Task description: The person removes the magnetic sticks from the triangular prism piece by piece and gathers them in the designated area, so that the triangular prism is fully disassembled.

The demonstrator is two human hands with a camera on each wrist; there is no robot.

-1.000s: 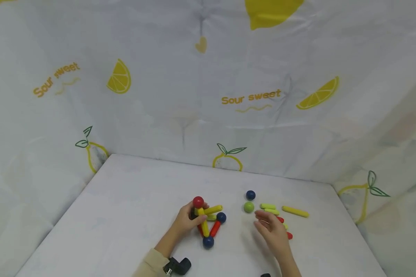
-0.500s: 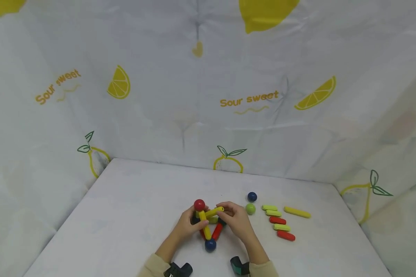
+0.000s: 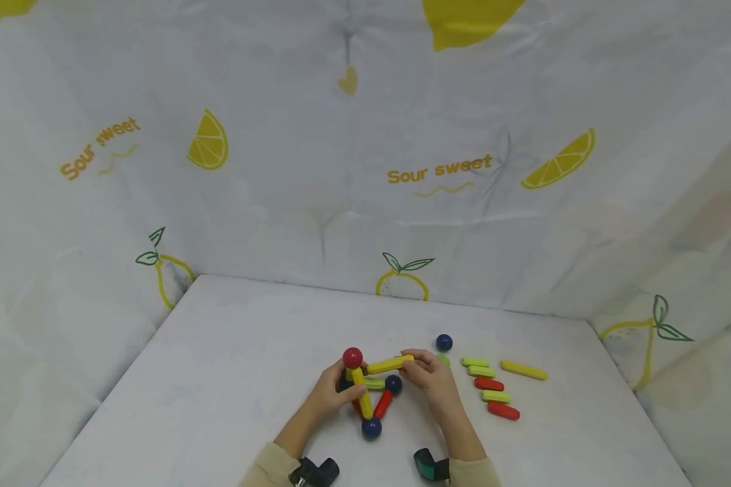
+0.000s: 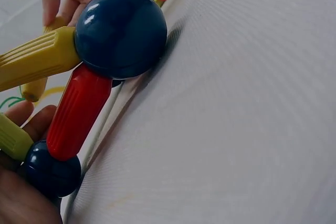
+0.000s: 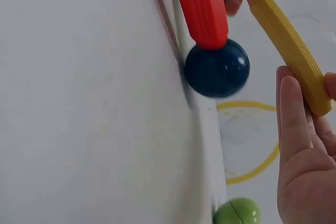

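In the head view my left hand (image 3: pixel 331 392) holds a toy frame of sticks and balls, thumb against its upright yellow stick (image 3: pixel 362 396). A red ball (image 3: pixel 352 357) tops that stick. At its foot sits a blue ball (image 3: pixel 371 428), joined by a red stick (image 3: pixel 384 404) to a second blue ball (image 3: pixel 393 385). A lime stick (image 3: pixel 375 383) runs behind. My right hand (image 3: pixel 434 382) pinches the right end of a loose yellow stick (image 3: pixel 390 365). In the right wrist view, that yellow stick (image 5: pixel 291 51) slants between fingers and thumb, its far end near left-hand fingertips.
Right of my right hand lie several short sticks, among them a lime stick (image 3: pixel 475 362) and a red stick (image 3: pixel 503 410). A longer yellow stick (image 3: pixel 524 370) lies beyond them. A blue ball (image 3: pixel 444 342) and a partly hidden green ball (image 3: pixel 442 359) rest behind the hand.
My right hand has come from the loose sticks to the frame, gripped the slanting yellow stick and drawn it rightward from beside the upright. My left hand keeps its hold.
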